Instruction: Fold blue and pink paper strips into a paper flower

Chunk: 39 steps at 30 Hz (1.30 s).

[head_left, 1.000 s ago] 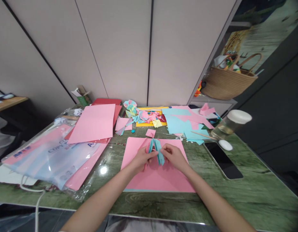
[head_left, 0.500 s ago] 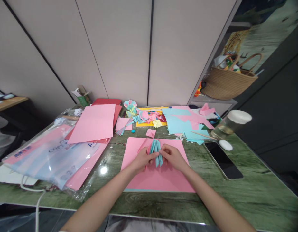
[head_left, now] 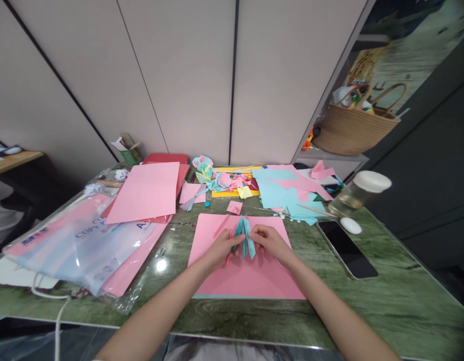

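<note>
Between my two hands stands a folded paper piece [head_left: 244, 229] with blue layers on its right and pink layers on its left. My left hand [head_left: 225, 248] is closed around the pink side, with the thumb across the front. The fingers of my right hand [head_left: 267, 241] pinch the rightmost blue layer, which is tilted away from the others. Below lies a pink paper sheet [head_left: 247, 286] on top of a blue one. Just beyond it is a small folded pink square [head_left: 234, 207]. My fingers hide part of the folded piece.
Left are pink sheets [head_left: 147, 193] and a plastic copy-paper bag [head_left: 89, 245]. At the back lie paper flowers [head_left: 204, 168] and a yellow tray [head_left: 219, 193] of small beads. Right are blue paper scraps [head_left: 271, 193], a phone [head_left: 346, 250], a white oval object [head_left: 351, 225] and a lidded jar [head_left: 354, 195].
The rightmost blue layer has swung a little to the right, opening a gap between it and the other layers. My left thumb has shifted slightly left.
</note>
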Tool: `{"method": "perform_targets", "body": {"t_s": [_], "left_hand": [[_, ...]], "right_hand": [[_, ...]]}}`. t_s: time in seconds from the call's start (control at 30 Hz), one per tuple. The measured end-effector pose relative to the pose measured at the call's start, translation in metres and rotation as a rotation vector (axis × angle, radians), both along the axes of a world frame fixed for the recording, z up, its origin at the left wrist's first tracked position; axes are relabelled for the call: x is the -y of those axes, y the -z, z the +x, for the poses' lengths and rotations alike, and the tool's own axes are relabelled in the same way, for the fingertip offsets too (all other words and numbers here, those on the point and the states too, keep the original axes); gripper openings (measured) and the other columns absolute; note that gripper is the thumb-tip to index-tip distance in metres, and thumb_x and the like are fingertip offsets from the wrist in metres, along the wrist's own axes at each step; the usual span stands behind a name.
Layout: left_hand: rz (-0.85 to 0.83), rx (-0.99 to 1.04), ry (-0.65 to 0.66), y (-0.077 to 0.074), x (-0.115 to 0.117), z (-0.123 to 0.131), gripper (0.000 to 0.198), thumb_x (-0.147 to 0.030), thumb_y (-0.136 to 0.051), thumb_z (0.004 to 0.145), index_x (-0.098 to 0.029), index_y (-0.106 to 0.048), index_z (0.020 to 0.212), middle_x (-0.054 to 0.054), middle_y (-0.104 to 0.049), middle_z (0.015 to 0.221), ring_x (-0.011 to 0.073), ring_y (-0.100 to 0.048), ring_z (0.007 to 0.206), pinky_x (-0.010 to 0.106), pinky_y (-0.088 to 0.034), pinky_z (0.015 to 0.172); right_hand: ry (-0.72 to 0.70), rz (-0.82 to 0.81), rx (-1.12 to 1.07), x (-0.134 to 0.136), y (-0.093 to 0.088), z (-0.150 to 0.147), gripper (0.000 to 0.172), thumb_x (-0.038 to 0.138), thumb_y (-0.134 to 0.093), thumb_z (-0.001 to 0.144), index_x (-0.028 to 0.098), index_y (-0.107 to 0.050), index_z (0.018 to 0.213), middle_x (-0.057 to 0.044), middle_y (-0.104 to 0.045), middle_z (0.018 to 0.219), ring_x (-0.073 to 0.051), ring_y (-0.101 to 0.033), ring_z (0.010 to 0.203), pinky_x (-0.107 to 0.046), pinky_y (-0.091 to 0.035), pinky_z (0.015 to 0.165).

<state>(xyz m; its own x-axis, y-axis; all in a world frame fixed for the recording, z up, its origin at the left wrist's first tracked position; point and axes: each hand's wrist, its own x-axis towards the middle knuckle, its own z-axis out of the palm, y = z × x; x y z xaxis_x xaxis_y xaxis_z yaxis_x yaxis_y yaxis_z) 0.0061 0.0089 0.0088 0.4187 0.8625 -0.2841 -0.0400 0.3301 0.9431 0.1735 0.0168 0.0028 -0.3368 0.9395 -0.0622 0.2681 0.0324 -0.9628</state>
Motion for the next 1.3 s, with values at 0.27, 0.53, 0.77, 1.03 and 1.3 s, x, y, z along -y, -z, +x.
{"method": "perform_targets", "body": {"t_s": [0.27,0.53,0.77,1.03,1.3], "left_hand": [[-0.053,0.027,0.004,0.001,0.002,0.003,0.032,-0.044,-0.054,0.070,-0.013,-0.048,0.069,-0.004,-0.047,0.041,0.0045,-0.037,0.030,0.016,-0.024,0.029],[0.007,-0.013,0.050,0.002,0.002,0.000,0.029,-0.041,-0.051,0.073,-0.013,-0.050,0.067,-0.004,-0.047,0.041,0.0038,-0.036,0.029,0.015,-0.023,0.030],[0.172,-0.174,0.011,0.002,0.003,0.001,0.029,-0.044,-0.052,0.071,-0.015,-0.051,0.074,-0.005,-0.047,0.045,0.0046,-0.035,0.032,0.017,-0.022,0.032],[0.290,-0.202,-0.047,-0.002,0.005,0.005,0.026,-0.041,-0.052,0.072,-0.015,-0.049,0.071,-0.004,-0.046,0.050,0.0060,-0.038,0.040,0.019,-0.030,0.040],[0.249,-0.195,0.015,-0.002,0.004,0.003,0.025,-0.040,-0.049,0.075,-0.015,-0.049,0.077,-0.005,-0.046,0.049,0.0052,-0.036,0.036,0.017,-0.028,0.036]], "right_hand": [[0.192,0.240,0.228,0.010,0.001,-0.011,0.025,0.036,-0.046,0.075,0.018,-0.045,0.058,0.004,-0.045,0.054,-0.010,-0.040,0.052,-0.021,-0.031,0.050],[0.204,0.265,0.149,0.011,-0.008,-0.010,0.021,0.033,-0.045,0.078,0.019,-0.048,0.093,0.003,-0.050,0.063,-0.012,-0.048,0.056,-0.022,-0.037,0.053],[0.105,0.440,0.179,0.016,-0.019,-0.009,0.038,0.028,-0.033,0.086,0.025,-0.042,0.122,-0.007,-0.053,0.105,-0.017,-0.051,0.092,-0.031,-0.040,0.081],[0.084,0.524,0.231,0.018,-0.013,-0.009,0.038,0.026,-0.032,0.087,0.025,-0.041,0.124,-0.008,-0.055,0.100,-0.018,-0.050,0.092,-0.033,-0.040,0.082],[0.120,0.510,0.088,0.018,-0.010,-0.011,0.035,0.028,-0.036,0.085,0.025,-0.047,0.118,-0.006,-0.055,0.098,-0.017,-0.051,0.088,-0.031,-0.042,0.078]]}}
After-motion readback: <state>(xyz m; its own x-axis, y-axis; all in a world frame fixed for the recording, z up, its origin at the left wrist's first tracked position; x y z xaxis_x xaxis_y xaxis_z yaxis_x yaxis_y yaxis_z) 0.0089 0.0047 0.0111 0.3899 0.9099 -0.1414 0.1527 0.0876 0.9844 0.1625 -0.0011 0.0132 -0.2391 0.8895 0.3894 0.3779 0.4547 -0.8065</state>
